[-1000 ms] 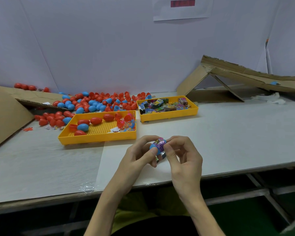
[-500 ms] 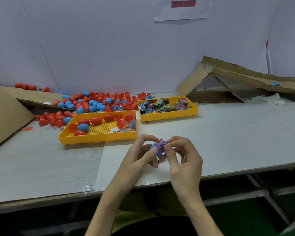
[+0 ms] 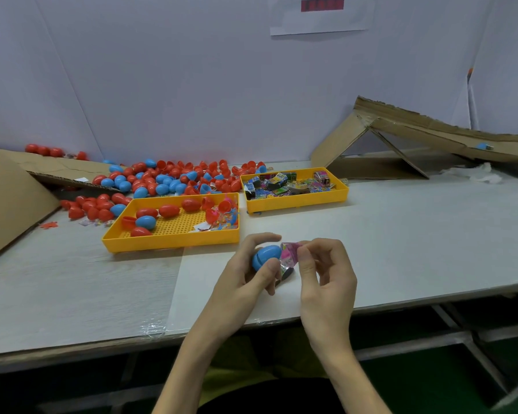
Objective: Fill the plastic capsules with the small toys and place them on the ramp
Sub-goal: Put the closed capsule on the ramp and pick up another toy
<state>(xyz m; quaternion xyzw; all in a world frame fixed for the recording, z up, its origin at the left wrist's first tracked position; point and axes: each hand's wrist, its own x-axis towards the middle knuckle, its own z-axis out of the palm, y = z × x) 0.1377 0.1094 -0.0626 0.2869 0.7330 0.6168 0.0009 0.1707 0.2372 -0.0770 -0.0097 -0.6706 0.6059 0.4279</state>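
My left hand (image 3: pixel 247 276) grips a blue egg-shaped capsule (image 3: pixel 265 256) just above the table's front part. Touching the capsule's right end is a small toy in a pink wrapper (image 3: pixel 289 256), which my right hand (image 3: pixel 323 273) pinches between thumb and fingers. A dark piece shows below the toy, partly hidden by my fingers. The cardboard ramp (image 3: pixel 431 135) rises at the back right, with one blue capsule (image 3: pixel 482 146) lying on its slope.
Near the middle, a yellow tray (image 3: pixel 168 237) holds a few red and blue capsules and toys. A second yellow tray (image 3: pixel 296 201) holds wrapped toys. Loose red and blue capsules (image 3: pixel 168 180) pile at the back left beside cardboard (image 3: pixel 9 201). White crumpled paper (image 3: pixel 479 173) lies under the ramp.
My hands have drawn slightly apart. The blue capsule now shows more fully in my left hand, and the pink-wrapped toy sits at its right end rather than over it.
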